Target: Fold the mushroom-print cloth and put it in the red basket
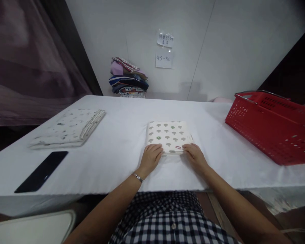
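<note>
A folded white cloth (167,134) with grey mushroom prints and a few green and red marks lies flat in front of me on the white-covered table. My left hand (151,156) is closed on its near left corner, the fingers bent over the top. At the near right corner, my right hand (195,155) holds the cloth in the same way. Both thumbs are close to the front edge, and the undersides of the fingers are hidden.
A second folded printed cloth (71,127) lies at the left, with a black phone-like slab (42,172) nearer me. A red plastic basket (271,130) stands at the right. Behind the table is a fabric stack (129,79); handwritten paper signs (164,58) hang on the wall.
</note>
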{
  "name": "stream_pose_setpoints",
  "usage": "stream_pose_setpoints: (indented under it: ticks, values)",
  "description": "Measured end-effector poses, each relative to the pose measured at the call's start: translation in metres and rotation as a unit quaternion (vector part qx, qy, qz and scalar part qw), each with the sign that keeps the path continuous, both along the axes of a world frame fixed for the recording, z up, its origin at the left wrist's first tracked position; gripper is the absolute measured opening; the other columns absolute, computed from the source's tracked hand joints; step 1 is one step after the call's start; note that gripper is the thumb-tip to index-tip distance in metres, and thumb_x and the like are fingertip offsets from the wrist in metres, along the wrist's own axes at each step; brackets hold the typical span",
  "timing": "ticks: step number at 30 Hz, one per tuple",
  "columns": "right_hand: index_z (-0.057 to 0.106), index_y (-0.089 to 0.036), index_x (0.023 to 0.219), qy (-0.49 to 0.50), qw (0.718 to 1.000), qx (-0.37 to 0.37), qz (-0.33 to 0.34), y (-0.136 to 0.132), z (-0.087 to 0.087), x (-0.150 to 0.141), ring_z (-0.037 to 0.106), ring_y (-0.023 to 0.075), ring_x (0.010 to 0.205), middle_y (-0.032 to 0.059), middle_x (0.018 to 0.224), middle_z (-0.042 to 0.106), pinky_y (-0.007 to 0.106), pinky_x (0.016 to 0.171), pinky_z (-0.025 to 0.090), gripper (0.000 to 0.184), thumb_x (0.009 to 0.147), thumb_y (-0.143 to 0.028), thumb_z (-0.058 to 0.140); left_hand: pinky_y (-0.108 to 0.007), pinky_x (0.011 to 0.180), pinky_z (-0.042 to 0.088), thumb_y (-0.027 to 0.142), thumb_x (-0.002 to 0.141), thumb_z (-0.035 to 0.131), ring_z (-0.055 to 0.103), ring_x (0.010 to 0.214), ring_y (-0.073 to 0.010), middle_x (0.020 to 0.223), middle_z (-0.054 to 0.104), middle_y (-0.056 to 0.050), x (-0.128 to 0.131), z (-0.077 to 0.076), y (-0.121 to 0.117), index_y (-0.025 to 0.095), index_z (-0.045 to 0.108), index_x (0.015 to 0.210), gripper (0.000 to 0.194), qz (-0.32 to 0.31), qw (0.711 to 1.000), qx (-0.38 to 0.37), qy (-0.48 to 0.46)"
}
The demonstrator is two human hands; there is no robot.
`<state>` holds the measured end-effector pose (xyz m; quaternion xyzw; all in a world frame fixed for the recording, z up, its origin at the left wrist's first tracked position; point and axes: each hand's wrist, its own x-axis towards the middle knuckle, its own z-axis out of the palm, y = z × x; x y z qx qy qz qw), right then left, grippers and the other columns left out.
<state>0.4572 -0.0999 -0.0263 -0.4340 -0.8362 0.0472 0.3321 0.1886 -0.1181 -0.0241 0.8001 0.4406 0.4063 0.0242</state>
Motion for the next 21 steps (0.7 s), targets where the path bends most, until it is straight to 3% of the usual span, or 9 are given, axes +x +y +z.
stream_pose_setpoints:
  ticks: [7,14,21]
  values:
    - [0.061,-0.022,0.1,-0.031,0.999,0.042,0.012,-0.005,-0.004,0.001,0.058,0.0196,0.108,0.0066,0.112,0.066,0.047,0.103,0.033,0.02,0.093,-0.02,0.043,-0.041,0.091,0.043,0.023,0.089,0.048,0.058,0.102,-0.0184,0.107,0.068,-0.004,0.0,0.003,-0.001,0.023,0.067,0.095,0.019,-0.008,1.0,-0.003,-0.008]
    - [0.06,-0.021,0.108,-0.06,0.998,0.023,0.013,-0.009,-0.005,0.001,0.054,0.02,0.116,0.0081,0.12,0.063,0.048,0.106,0.031,0.023,0.093,-0.02,0.042,-0.043,0.094,0.04,0.026,0.088,0.051,0.054,0.111,-0.0213,0.114,0.065,-0.005,-0.001,0.002,-0.003,0.023,0.066,0.101,0.02,0.013,0.998,-0.019,0.052]
    - [0.061,-0.024,0.115,-0.078,0.996,-0.032,-0.007,-0.013,0.012,-0.004,0.049,0.0231,0.123,0.007,0.125,0.061,0.051,0.105,0.031,0.028,0.093,-0.025,0.042,-0.045,0.097,0.038,0.023,0.09,0.048,0.054,0.111,-0.0214,0.114,0.066,-0.003,-0.003,-0.005,0.0,0.025,0.067,0.103,0.022,0.023,0.996,-0.011,0.089]
